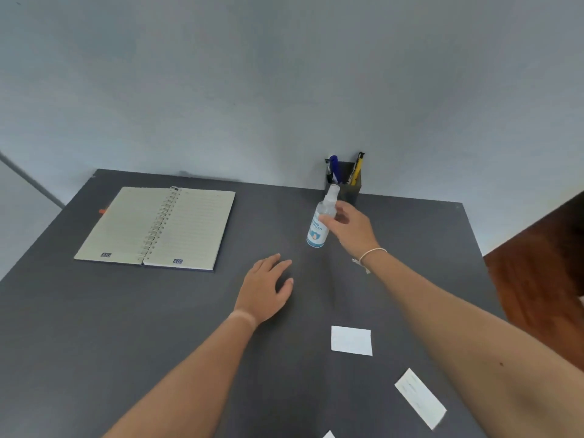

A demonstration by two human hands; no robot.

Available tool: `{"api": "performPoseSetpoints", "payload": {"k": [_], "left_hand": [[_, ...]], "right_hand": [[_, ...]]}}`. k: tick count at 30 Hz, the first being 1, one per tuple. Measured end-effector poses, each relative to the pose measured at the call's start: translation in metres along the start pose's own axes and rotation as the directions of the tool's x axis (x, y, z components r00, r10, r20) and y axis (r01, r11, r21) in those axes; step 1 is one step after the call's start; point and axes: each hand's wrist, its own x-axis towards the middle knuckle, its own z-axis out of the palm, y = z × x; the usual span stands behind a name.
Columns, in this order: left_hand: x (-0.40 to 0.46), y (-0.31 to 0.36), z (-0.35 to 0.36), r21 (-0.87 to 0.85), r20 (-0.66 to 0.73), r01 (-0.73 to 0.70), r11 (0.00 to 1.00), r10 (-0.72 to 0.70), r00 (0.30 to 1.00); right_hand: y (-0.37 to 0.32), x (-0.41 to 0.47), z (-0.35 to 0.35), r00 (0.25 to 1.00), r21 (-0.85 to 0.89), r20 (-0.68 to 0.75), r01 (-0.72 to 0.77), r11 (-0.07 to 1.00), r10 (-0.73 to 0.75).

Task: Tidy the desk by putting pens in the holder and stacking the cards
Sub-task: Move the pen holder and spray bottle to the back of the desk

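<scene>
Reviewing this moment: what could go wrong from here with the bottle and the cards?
The right hand has only a fingertip grip on the sanitizer bottle, which is tilted; it could slip or tip toward the pen holder close behind. The cards lie scattered under the right forearm, so drawing it back might sweep the angled card off the desk.

The holder [343, 184] is set at the back edge of the desk [94, 327], with pens [334, 169] stood in it. Just before the holder, a bottle [319, 226] is placed. Far left of the holder an open notebook [156, 227] is laid. Well before the holder, two cards [351, 340] [420, 398] are spread apart.
</scene>
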Motion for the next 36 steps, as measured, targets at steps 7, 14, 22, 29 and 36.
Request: {"api": "performPoseSetpoints", "payload": {"k": [7, 14, 22, 29, 36], "left_hand": [[0.042, 0.036, 0.026, 0.087, 0.159, -0.183, 0.979, 0.168, 0.973], [0.079, 0.055, 0.046, 0.115, 0.226, -0.291, 0.950, 0.260, 0.939], [0.101, 0.049, 0.058, 0.166, 0.204, -0.347, 0.923, 0.312, 0.928], [0.103, 0.045, 0.064, 0.201, 0.182, -0.369, 0.907, 0.335, 0.924], [0.102, 0.045, 0.064, 0.199, 0.172, -0.368, 0.908, 0.338, 0.925]], "right_hand": [[0.024, 0.021, -0.074, 0.986, -0.019, -0.162, -0.028, 0.999, 0.025], [0.044, 0.051, -0.106, 0.969, -0.015, -0.241, -0.059, 0.998, 0.053], [0.054, 0.087, -0.113, 0.967, -0.009, -0.253, -0.025, 1.000, 0.021], [0.056, 0.114, -0.114, 0.981, -0.044, -0.190, 0.019, 0.999, -0.027], [0.059, 0.122, -0.108, 0.989, -0.057, -0.138, 0.048, 0.997, -0.056]]}}
